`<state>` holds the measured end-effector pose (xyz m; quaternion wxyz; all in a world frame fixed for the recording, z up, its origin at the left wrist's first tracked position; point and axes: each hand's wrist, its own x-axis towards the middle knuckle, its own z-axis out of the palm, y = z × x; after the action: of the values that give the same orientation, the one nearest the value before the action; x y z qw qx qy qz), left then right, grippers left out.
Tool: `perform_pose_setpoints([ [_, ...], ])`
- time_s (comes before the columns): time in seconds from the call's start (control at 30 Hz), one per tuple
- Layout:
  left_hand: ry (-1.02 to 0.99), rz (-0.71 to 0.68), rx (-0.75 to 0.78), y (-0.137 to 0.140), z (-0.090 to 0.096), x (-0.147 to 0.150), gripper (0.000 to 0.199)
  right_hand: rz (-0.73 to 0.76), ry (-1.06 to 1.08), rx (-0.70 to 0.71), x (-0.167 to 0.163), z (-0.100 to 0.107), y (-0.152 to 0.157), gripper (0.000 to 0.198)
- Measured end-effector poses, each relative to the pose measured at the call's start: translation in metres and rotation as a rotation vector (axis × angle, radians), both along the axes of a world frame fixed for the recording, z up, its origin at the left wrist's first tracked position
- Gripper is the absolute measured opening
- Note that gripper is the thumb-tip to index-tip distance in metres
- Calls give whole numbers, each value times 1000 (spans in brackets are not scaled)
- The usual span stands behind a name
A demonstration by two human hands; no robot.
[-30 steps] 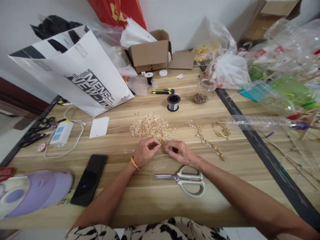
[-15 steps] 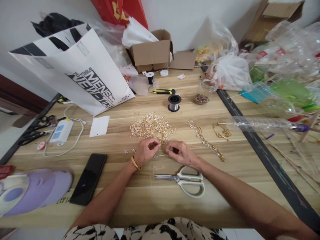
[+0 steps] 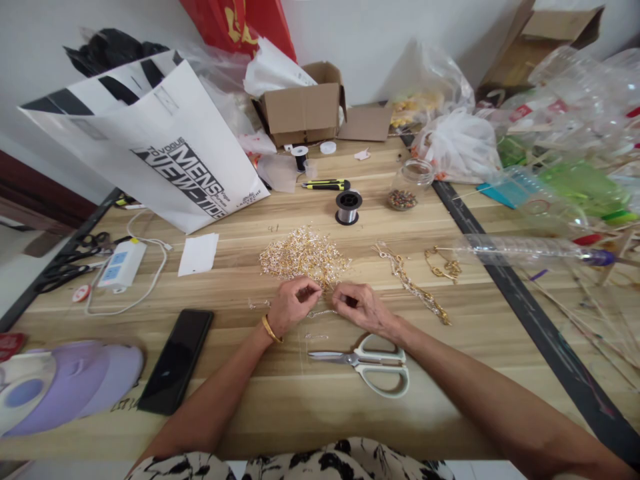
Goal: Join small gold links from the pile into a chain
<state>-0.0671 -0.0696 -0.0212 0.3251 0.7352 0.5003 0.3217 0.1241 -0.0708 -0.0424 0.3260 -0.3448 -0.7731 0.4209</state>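
Note:
My left hand [image 3: 294, 303], with a gold bracelet at the wrist, is closed in a pinch at the near edge of a pile of small gold and silver beads or links [image 3: 303, 253]. Facing it, my right hand [image 3: 361, 307] is pinched too. What sits between the fingertips is too small to make out. A short silver chain [image 3: 323, 313] lies on the table between the hands, and another short piece of chain [image 3: 317, 336] is closer to me. White-handled scissors [image 3: 383, 365] rest just below my right hand, blades pointing left.
Chain strands [image 3: 413, 287] and a gold chain [image 3: 445, 267] lie to the right. Behind the pile are a wire spool [image 3: 349, 208], a cutter knife [image 3: 327, 185] and a bead jar [image 3: 407, 183]. At left stand a phone [image 3: 176, 360], a power strip [image 3: 123, 265] and a paper bag [image 3: 165, 147].
The whole view has shifted very slightly. Both hands keep the same pinched pose at the edge of the pile, and nothing else has visibly moved.

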Motion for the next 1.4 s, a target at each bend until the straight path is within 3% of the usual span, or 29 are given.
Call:
perform_pose_setpoints([
  [0.5, 65, -40, 245, 0, -6, 0, 7, -11, 9, -4, 0, 0, 0, 10],
  [1.4, 89, -10, 163, 0, -3, -1, 9, -50, -13, 16, -2, -1, 0, 13],
])
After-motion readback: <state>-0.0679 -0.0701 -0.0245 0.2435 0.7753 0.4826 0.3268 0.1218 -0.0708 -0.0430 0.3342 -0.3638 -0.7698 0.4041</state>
